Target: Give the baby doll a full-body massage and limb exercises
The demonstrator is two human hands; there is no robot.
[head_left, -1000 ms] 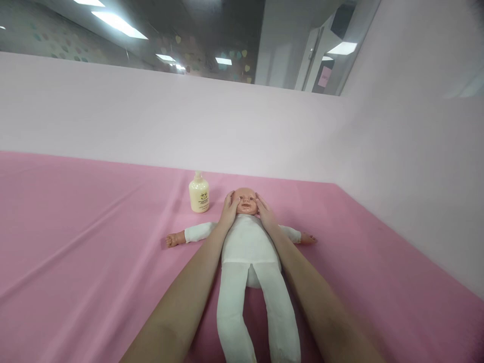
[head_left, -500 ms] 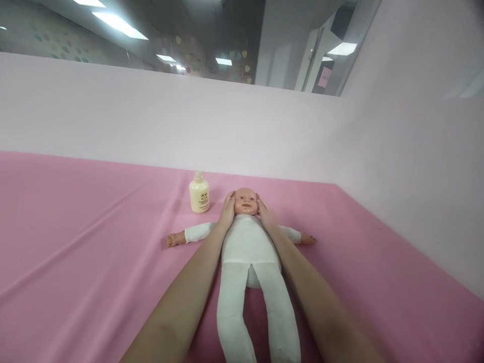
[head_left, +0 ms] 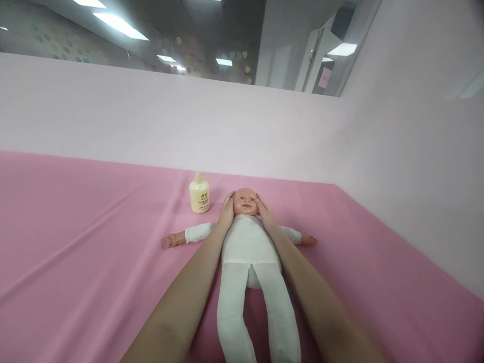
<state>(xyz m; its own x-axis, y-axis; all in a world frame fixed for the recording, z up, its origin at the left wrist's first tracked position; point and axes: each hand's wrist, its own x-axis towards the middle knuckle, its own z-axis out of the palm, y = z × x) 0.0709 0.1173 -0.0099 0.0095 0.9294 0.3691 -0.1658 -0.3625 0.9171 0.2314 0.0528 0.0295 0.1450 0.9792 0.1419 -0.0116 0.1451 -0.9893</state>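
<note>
The bottle [head_left: 198, 193] stands just left of the doll's head [head_left: 245, 201], leaving only a narrow gap there. Pink sheet [head_left: 83, 237] lies open well to the left and right, while the wall [head_left: 412, 166] closes off the far side and right.

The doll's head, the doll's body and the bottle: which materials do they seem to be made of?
Doll's head: probably vinyl or hard plastic, smooth with slight shine. Doll's body: soft white fabric, matte, seemingly stuffed. Bottle: likely cream plastic, smooth, printed label.
</note>
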